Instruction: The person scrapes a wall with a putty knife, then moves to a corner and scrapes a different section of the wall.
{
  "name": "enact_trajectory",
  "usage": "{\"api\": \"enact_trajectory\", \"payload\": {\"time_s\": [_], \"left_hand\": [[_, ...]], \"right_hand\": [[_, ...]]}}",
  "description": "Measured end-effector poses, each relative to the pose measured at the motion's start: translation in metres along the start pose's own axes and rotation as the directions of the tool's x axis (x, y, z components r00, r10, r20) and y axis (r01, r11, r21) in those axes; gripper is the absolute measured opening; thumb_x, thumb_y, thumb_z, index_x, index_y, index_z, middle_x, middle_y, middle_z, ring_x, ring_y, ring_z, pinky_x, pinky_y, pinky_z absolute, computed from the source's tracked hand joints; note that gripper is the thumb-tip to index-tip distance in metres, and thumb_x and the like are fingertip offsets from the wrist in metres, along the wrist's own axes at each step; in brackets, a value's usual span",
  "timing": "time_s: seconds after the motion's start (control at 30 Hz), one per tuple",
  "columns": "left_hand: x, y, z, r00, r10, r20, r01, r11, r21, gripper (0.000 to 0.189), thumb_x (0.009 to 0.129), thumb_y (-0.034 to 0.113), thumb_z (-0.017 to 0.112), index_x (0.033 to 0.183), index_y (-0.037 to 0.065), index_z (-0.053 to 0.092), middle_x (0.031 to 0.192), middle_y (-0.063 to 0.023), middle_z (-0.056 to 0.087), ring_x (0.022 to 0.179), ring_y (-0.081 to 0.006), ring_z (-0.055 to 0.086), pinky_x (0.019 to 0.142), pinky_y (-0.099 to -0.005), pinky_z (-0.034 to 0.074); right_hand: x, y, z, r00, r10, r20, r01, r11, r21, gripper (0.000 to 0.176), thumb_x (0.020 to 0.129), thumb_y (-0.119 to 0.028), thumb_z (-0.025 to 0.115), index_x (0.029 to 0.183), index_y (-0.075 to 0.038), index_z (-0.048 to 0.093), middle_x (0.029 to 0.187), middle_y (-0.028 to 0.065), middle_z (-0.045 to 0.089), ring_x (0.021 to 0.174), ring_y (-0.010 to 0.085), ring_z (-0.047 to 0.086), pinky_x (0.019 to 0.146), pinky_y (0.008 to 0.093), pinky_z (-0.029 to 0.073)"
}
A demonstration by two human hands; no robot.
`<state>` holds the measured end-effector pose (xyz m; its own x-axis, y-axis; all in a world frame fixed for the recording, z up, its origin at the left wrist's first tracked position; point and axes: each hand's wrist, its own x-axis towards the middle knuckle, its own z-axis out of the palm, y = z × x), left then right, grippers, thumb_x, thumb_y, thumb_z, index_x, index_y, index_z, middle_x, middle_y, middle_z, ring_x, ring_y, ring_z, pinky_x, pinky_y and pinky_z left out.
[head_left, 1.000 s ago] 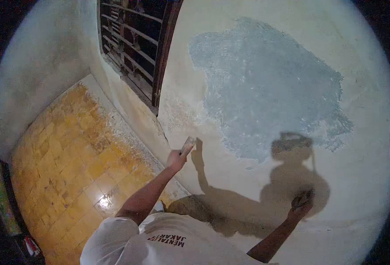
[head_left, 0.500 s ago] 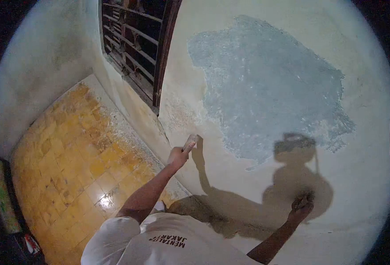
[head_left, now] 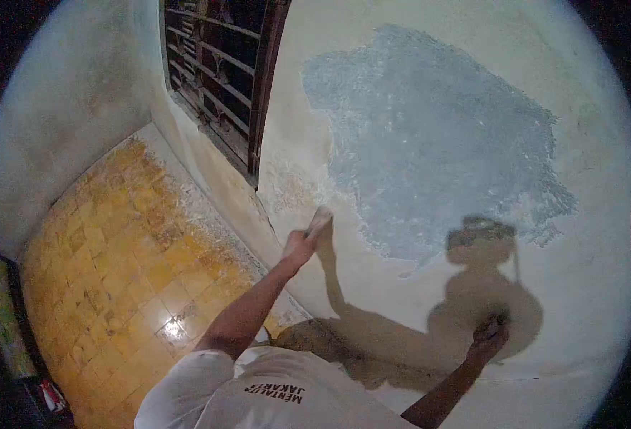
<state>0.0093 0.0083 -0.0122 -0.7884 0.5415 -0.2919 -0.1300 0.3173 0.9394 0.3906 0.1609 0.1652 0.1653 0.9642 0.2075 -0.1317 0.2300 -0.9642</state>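
Observation:
My left hand [head_left: 300,249] is closed around the handle of a flat scraper-like tool [head_left: 320,217]. The tool's end is at the wall, left of the lower edge of a blue-grey patch [head_left: 437,136]. Rough, scraped plaster [head_left: 294,189] shows just above the tool. Lower right, my right hand [head_left: 488,340] is near the wall with its fingers curled; something dark shows at the fingertips, too shadowed to make out.
A barred window [head_left: 219,79] with a dark frame stands at the upper left. Yellow floor tiles [head_left: 129,272] lie at left, with pale debris [head_left: 194,207] along the wall's base. Shadows of the head and arms fall on the wall. A dark-framed object [head_left: 8,314] is at far left.
My left hand and the tool have moved slightly right and up along the wall. My right hand has shifted only a little, and the shadow of the head has moved slightly right.

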Motion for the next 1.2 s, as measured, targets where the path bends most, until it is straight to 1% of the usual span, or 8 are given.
{"api": "enact_trajectory", "payload": {"time_s": [0.2,0.3,0.4,0.5,0.77,0.9,0.97,1.2], "left_hand": [[-0.002,0.002,-0.018,0.996,0.085,0.019,-0.086,0.994,0.067,0.068,0.078,0.061,0.049,0.055,-0.003,0.057,0.051,-0.0133,0.052,0.051,-0.0241,0.054,0.055,-0.0382,0.043],[-0.015,-0.017,-0.023,0.999,0.04,0.019,-0.041,0.996,0.075,0.071,0.077,0.063,0.048,0.055,-0.003,0.056,0.052,-0.0135,0.053,0.051,-0.0239,0.055,0.056,-0.0384,0.043],[-0.011,-0.024,-0.015,1.0,-0.018,0.0,0.018,0.998,0.052,0.069,0.077,0.062,0.049,0.057,-0.003,0.056,0.05,-0.0111,0.051,0.05,-0.0208,0.052,0.053,-0.0378,0.042],[0.021,-0.017,0.004,0.998,0.045,-0.031,-0.044,0.999,0.029,0.061,0.078,0.058,0.053,0.053,0.002,0.052,0.046,-0.0046,0.047,0.039,-0.0142,0.045,0.04,-0.0299,0.036],[-0.006,-0.033,-0.027,0.998,-0.061,0.006,0.06,0.992,0.115,0.064,0.079,0.058,0.051,0.058,-0.001,0.058,0.051,-0.0103,0.055,0.052,-0.0205,0.056,0.056,-0.0337,0.044],[0.014,-0.019,-0.001,0.994,0.103,-0.037,-0.096,0.983,0.157,0.064,0.08,0.057,0.05,0.066,-0.005,0.061,0.053,-0.0145,0.054,0.054,-0.0238,0.057,0.059,-0.0355,0.045],[0.011,0.002,0.001,0.993,0.118,0.008,-0.118,0.993,-0.033,0.058,0.081,0.053,0.052,0.056,0.001,0.055,0.049,-0.0048,0.049,0.043,-0.0147,0.046,0.044,-0.0318,0.038],[-0.015,-0.028,-0.027,0.995,-0.099,0.024,0.099,0.995,0.027,0.064,0.079,0.057,0.051,0.056,-0.001,0.056,0.049,-0.0094,0.052,0.05,-0.0202,0.054,0.05,-0.0352,0.042]], "right_hand": [[0.026,0.022,-0.037,0.99,0.104,0.1,-0.094,0.99,-0.104,0.039,0.087,-0.027,0.052,0.118,-0.004,0.043,0.117,0.0085,0.048,0.082,0.0131,0.052,0.059,0.0241,0.044],[0.014,0.021,-0.024,0.925,-0.323,0.201,0.372,0.88,-0.297,0.036,0.088,-0.026,0.051,0.115,-0.003,0.045,0.112,0.009,0.049,0.081,0.0137,0.052,0.058,0.0248,0.044],[0.002,0.001,-0.003,0.997,0.056,-0.061,-0.054,0.998,0.039,0.038,0.089,-0.029,0.05,0.115,-0.003,0.047,0.108,0.0095,0.049,0.082,0.0151,0.052,0.059,0.0244,0.044],[0.023,0.027,-0.036,0.913,-0.355,0.203,0.409,0.807,-0.426,0.04,0.088,-0.03,0.051,0.117,-0.004,0.048,0.106,0.0078,0.05,0.082,0.0152,0.053,0.06,0.0227,0.044],[0.011,0.004,-0.014,0.997,0.076,0.024,-0.074,0.995,-0.064,0.041,0.086,-0.03,0.051,0.119,-0.005,0.046,0.103,0.007,0.054,0.076,0.0123,0.054,0.052,0.0214,0.042],[0.024,0.019,-0.029,0.976,-0.152,0.156,0.199,0.915,-0.351,0.044,0.085,-0.035,0.051,0.117,-0.005,0.046,0.106,0.0075,0.053,0.074,0.0116,0.054,0.05,0.0201,0.041],[0.025,0.012,-0.023,0.99,0.143,0.014,-0.144,0.988,0.064,0.049,0.084,-0.039,0.052,0.119,-0.005,0.045,0.116,0.0092,0.048,0.073,0.0122,0.054,0.05,0.0194,0.041],[0.017,0.013,-0.021,0.978,-0.154,0.142,0.183,0.959,-0.216,0.047,0.083,-0.044,0.05,0.113,-0.008,0.05,0.109,0.006,0.051,0.068,0.0102,0.052,0.047,0.019,0.04]]}}
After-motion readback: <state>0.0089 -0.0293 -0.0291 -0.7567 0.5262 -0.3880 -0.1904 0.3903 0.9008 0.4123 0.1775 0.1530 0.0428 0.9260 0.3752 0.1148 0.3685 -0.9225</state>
